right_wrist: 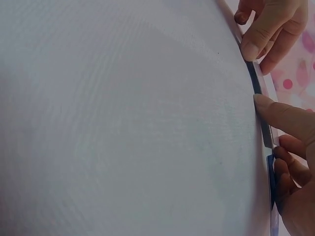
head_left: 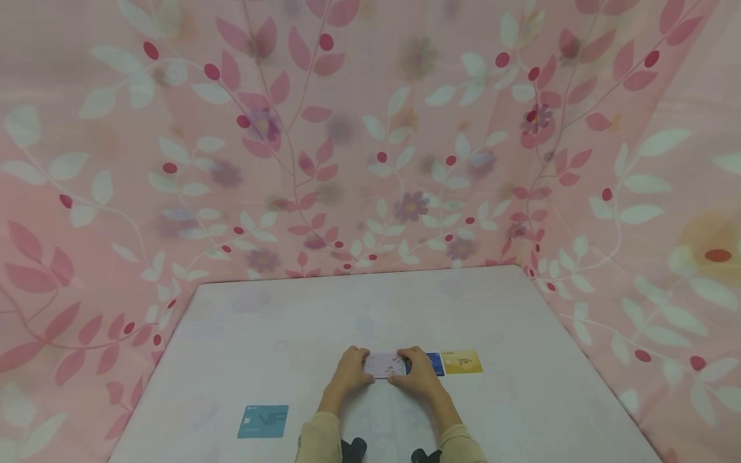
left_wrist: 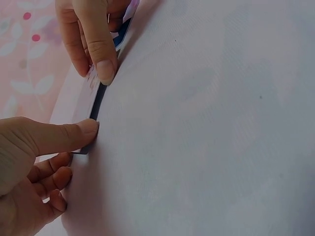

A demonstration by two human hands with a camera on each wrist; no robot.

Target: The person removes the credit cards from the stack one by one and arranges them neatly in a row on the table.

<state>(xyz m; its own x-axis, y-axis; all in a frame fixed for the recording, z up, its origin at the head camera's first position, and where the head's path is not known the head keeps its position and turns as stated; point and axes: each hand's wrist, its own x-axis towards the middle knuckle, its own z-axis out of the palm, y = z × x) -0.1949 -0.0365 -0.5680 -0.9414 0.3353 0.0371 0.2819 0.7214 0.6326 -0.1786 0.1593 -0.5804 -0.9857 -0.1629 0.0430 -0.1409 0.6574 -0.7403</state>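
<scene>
A pale pink card (head_left: pixel 384 364) with a small printed pattern lies near the middle of the table, between my two hands. My left hand (head_left: pixel 350 374) grips its left end, with the thumb on the near edge and fingers at the far edge. At the other end my right hand (head_left: pixel 420 373) grips it the same way. Both wrist views show the thumbs on the card's dark near edge (right_wrist: pixel 253 77). Just right of it, a blue card (head_left: pixel 439 364) is partly covered by my right hand. A yellow card (head_left: pixel 462 361) lies beside the blue one.
A teal card marked VIP (head_left: pixel 263 422) lies apart at the front left of the white table (head_left: pixel 359 302). Pink floral cloth (head_left: pixel 359 161) rises behind the table and along both sides. Dark devices (head_left: pixel 354 449) sit at the wrists.
</scene>
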